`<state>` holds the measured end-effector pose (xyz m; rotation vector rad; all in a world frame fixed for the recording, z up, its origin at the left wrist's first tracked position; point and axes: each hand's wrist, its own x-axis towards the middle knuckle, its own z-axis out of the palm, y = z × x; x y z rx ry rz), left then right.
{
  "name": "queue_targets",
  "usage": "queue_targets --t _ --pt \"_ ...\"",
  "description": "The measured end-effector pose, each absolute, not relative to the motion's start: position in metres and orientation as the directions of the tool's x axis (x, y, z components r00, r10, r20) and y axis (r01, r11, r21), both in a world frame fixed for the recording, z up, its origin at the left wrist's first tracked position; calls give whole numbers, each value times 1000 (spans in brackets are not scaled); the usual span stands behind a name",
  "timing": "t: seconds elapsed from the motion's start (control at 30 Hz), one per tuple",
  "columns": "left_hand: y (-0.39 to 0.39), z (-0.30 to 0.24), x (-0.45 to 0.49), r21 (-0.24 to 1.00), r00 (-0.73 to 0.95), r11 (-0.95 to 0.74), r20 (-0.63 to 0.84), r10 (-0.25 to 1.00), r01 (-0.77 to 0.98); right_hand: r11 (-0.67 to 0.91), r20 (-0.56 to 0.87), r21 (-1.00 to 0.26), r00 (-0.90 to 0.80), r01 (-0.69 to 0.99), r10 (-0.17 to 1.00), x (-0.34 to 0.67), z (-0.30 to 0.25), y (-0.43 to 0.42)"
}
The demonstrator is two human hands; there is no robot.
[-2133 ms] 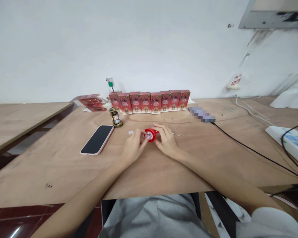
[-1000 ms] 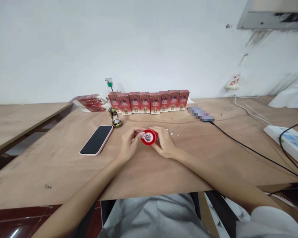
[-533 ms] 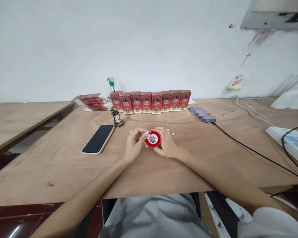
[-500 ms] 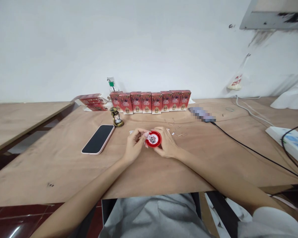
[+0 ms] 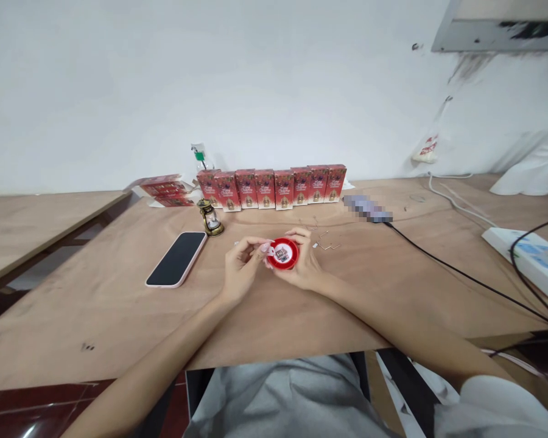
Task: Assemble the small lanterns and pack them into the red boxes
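A round red piece (image 5: pixel 284 263) with a printed white disc in its middle faces me above the table. My right hand (image 5: pixel 304 261) is wrapped round its right side and underside. At its left rim, the thumb and fingertips of my left hand (image 5: pixel 244 264) pinch a small whitish piece (image 5: pixel 269 249); its exact kind is too small to make out. Just beyond my right hand lie several thin bent metal wires (image 5: pixel 327 246). Farther left stands a small bronze-coloured lantern (image 5: pixel 210 219).
Several red printed boxes (image 5: pixel 274 190) stand in a row by the wall, with flattened red cartons (image 5: pixel 167 190) to their left. A phone (image 5: pixel 177 259) lies at left. Another device (image 5: pixel 368 208), partly blurred, has a black cable. At right is a white power strip (image 5: pixel 527 258).
The red piece has turned slightly and shows more of its face. My left hand has drawn a little to the left, with the whitish piece standing out more at the rim.
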<state>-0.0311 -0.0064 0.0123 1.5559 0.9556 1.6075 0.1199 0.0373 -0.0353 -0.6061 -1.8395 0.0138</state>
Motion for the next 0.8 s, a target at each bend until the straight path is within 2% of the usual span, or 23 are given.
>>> queue_targets --t 0.23,0.43,0.6,0.8 --pt "-7 14 -36 867 -56 -496 498 866 44 880 802 -301 -402 368 442 130 -23 28" --pt "-5 11 -37 773 13 -610 618 786 173 922 847 -266 -389 280 362 128 -24 28" --pt "-6 9 -37 726 114 -623 620 776 291 916 855 -265 -364 302 368 126 -25 28" --pt "-3 7 -39 652 98 -671 687 720 353 930 872 -277 -342 244 349 127 -26 28"
